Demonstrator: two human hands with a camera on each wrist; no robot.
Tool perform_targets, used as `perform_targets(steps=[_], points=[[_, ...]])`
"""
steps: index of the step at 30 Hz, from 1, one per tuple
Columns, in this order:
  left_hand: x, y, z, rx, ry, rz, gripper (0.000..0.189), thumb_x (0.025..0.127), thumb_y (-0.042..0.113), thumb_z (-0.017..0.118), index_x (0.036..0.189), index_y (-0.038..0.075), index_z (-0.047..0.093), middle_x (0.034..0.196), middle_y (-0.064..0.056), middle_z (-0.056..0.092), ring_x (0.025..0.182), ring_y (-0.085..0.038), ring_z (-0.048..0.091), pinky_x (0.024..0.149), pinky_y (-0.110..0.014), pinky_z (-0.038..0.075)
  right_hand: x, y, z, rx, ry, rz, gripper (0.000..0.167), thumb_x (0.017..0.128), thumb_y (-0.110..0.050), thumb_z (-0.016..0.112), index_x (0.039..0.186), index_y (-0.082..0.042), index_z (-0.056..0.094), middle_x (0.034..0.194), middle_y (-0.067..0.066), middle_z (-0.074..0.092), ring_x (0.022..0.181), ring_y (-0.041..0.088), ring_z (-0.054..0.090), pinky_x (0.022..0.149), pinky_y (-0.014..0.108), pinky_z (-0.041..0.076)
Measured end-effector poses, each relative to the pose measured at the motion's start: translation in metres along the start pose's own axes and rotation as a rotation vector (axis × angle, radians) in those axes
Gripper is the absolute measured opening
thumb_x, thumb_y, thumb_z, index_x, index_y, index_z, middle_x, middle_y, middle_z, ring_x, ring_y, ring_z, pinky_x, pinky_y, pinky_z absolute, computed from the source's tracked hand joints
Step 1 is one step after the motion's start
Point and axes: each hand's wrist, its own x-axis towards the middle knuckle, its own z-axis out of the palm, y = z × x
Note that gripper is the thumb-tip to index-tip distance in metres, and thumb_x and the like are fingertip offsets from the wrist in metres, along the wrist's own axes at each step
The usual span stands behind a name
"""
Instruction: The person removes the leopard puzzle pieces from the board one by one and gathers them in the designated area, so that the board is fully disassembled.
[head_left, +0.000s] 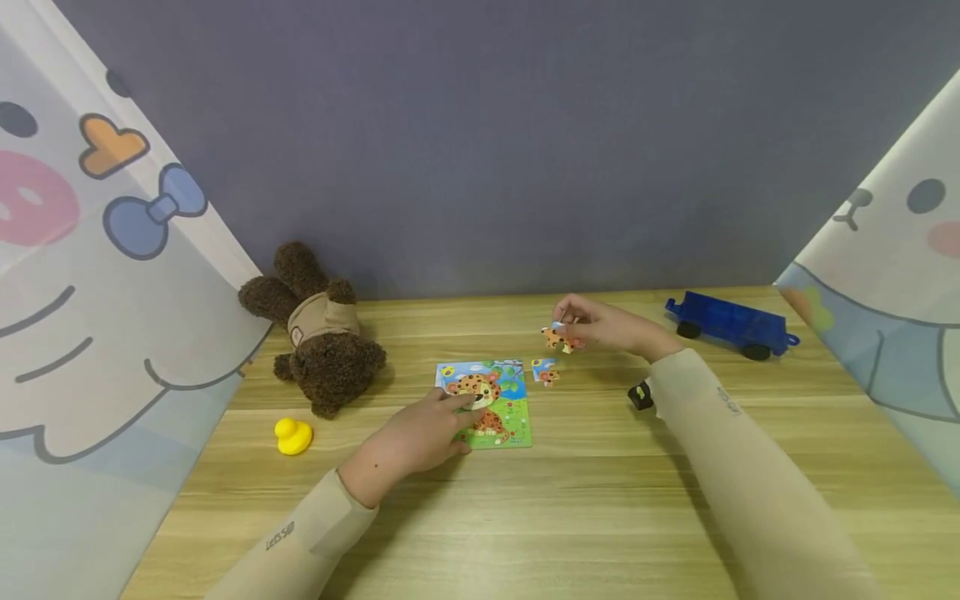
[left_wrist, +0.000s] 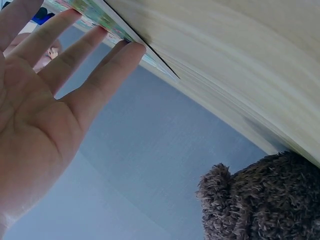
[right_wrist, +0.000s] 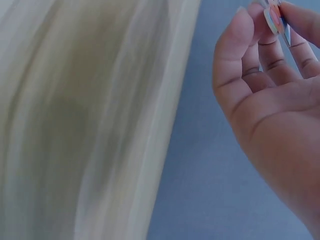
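Left hand (head_left: 420, 437) lies flat, fingers straight on the leopard puzzle board (head_left: 489, 403), covering its near-left corner, right hand (head_left: 611, 327) pinches a puzzle piece (head_left: 557, 337) aloft at the far right, its picture half hidden

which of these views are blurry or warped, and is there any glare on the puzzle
Head view: sharp, evenly lit, wide-angle bending at the edges, soft shadows under the left hand and right hand, no glare on the puzzle board. Left wrist view: tabletop smeared, teddy bear fairly crisp. Right wrist view: table heavily blurred, the held puzzle piece soft.
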Motion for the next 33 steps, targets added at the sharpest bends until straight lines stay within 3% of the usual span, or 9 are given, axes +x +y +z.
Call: perform_targets(steps=[13,19,33], points=[[0.001,0.000,0.002,0.007,0.011,0.017,0.060,0.102,0.038,0.073,0.157,0.021,0.056,0.167,-0.010,0.049,0.151,-0.044,0.049,0.126,-0.055,0.046,-0.016,0.027,-0.005,-0.060,-0.048,0.067,0.020,0.113,-0.023,0.057,0.129,-0.011,0.056,0.099,0.010,0.057,0.081,0.023,0.054,0.069,0.034,0.051],[0.000,-0.001,0.003,0.018,0.008,0.013,0.061,0.102,0.039,0.072,0.158,0.022,0.055,0.168,-0.009,0.049,0.149,-0.043,0.051,0.121,-0.053,0.052,-0.015,0.033,-0.002,-0.061,-0.105,0.087,0.021,0.112,-0.019,0.056,0.130,-0.009,0.057,0.100,0.011,0.058,0.080,0.022,0.052,0.066,0.031,0.047],[-0.004,0.000,0.004,0.007,0.009,-0.011,0.061,0.105,0.040,0.068,0.161,0.025,0.051,0.171,-0.007,0.045,0.152,-0.039,0.048,0.122,-0.053,0.051,-0.008,0.032,0.004,-0.083,-0.137,0.110,0.019,0.112,-0.015,0.053,0.130,-0.008,0.056,0.107,0.011,0.061,0.085,0.023,0.053,0.074,0.034,0.048]])
